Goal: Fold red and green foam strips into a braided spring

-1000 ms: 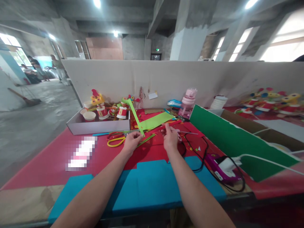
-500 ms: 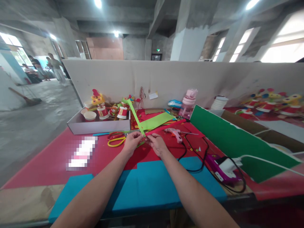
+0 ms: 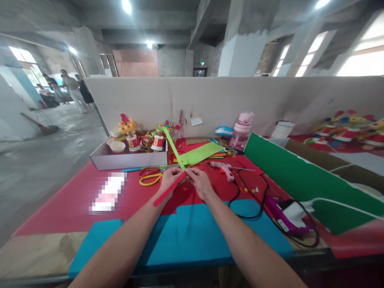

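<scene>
The red strip (image 3: 169, 189) has swung over: half a second ago it ran from the fingers toward the far right, and now it slants to the near left, across the left hand (image 3: 170, 180) and its wrist. The green strip (image 3: 174, 149) holds much the same line, rising from the fingertips toward the far left, by the box of cups (image 3: 129, 160). The two strips meet between the hands, above the red table covering (image 3: 141, 214). The left hand still pinches the near end of the green strip; the right hand (image 3: 200, 183) has its thumb and fingers pressed together on the red strip where they meet. The pink glue gun (image 3: 225, 169) remains to the right of the hands, the yellow-handled scissors (image 3: 151, 179) to the left, and the wide green sheet (image 3: 204, 153) lies on the far side.
</scene>
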Available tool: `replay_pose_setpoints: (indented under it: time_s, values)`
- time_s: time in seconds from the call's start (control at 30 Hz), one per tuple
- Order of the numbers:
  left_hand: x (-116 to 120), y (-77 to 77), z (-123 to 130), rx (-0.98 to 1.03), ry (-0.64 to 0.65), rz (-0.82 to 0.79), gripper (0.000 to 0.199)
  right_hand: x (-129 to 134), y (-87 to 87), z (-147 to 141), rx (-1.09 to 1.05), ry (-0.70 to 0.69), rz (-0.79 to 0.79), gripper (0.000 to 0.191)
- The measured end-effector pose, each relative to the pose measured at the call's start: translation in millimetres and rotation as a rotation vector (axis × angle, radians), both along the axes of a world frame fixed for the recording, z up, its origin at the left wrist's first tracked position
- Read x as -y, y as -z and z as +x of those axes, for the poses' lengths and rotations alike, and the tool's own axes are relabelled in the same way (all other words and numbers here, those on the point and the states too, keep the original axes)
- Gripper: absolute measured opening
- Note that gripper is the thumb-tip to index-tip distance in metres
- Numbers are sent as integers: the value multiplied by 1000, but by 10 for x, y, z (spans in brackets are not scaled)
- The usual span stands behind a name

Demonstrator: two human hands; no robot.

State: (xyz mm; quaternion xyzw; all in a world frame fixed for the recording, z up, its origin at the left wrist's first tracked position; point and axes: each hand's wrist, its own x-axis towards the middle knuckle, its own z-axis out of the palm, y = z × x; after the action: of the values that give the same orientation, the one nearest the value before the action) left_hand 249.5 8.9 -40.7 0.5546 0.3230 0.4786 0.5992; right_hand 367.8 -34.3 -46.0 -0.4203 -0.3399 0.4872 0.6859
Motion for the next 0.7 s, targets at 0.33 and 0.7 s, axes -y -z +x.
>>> replay_pose_setpoints:
  time_s: [0.33,0.7]
  values:
    - [1,51,27,14,6,-21,28,-52,61,17,82,82,17,31]
    - [51,-31,12,22,53,-5,34,-46,32,36,92,59,39,32]
